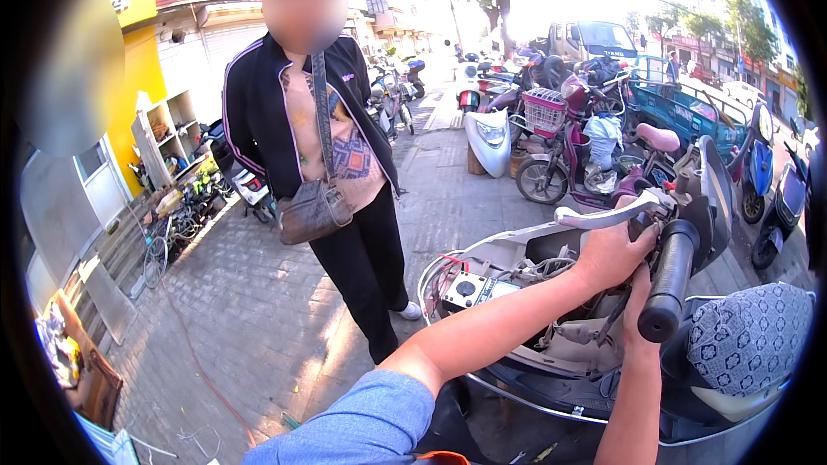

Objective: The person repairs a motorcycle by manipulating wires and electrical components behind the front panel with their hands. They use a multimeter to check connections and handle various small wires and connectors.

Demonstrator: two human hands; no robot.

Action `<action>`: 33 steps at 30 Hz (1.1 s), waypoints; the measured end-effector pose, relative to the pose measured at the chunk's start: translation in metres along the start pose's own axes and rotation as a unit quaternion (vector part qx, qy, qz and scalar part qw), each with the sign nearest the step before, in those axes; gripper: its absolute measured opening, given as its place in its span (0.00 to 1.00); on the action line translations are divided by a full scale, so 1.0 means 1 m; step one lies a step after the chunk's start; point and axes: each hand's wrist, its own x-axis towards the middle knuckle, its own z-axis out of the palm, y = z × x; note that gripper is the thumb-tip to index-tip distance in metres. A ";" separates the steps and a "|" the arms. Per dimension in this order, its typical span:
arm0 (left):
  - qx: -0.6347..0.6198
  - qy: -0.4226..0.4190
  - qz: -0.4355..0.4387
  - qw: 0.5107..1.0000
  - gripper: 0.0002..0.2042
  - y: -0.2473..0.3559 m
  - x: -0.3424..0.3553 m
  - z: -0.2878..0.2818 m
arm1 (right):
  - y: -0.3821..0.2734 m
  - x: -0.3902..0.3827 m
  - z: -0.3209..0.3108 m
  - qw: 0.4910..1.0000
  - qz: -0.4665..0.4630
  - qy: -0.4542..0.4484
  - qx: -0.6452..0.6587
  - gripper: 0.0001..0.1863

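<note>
Beside the black rubber grip (674, 280) of an electric scooter's handlebar, my left hand (613, 254) is closed, thumb and fingers pressed together at the control housing. What lies between them is hidden. A silver brake lever (607, 213) passes just above its knuckles. My right hand (638, 293) reaches up from below, close under the left; the grip and the left hand cover its fingers. Below my left forearm, the scooter's opened body (594, 353) shows its inside, and loose wires (551, 267) run above that forearm. A box-shaped meter with a black dial (466, 290) rests among them.
A person in a dark jacket (245, 112) with a brown shoulder bag (315, 212) stands ahead, left of the scooter. The patterned seat cover (751, 337) is at right. Parked scooters (573, 138) and a blue cargo tricycle (689, 103) stand beyond. A red cable (194, 340) crosses the pavement.
</note>
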 end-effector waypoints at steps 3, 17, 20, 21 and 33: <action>-0.016 -0.006 0.029 0.999 0.22 0.005 -0.001 -0.002 | 0.004 0.000 -0.001 1.000 -0.009 0.022 -0.004 0.31; -0.043 -0.017 0.052 0.998 0.22 0.007 0.001 -0.005 | 0.025 0.011 -0.006 0.965 -0.141 0.060 -0.213 0.29; -0.047 -0.018 0.054 0.997 0.23 0.007 0.001 -0.005 | 0.026 0.013 -0.009 0.964 -0.138 0.061 -0.220 0.29; -0.048 -0.018 0.054 0.997 0.23 0.007 0.002 -0.005 | 0.024 0.011 -0.008 0.964 -0.139 0.060 -0.217 0.29; -0.057 -0.019 0.067 0.996 0.24 0.008 0.001 -0.002 | 0.000 -0.001 0.008 0.983 -0.100 0.063 -0.139 0.25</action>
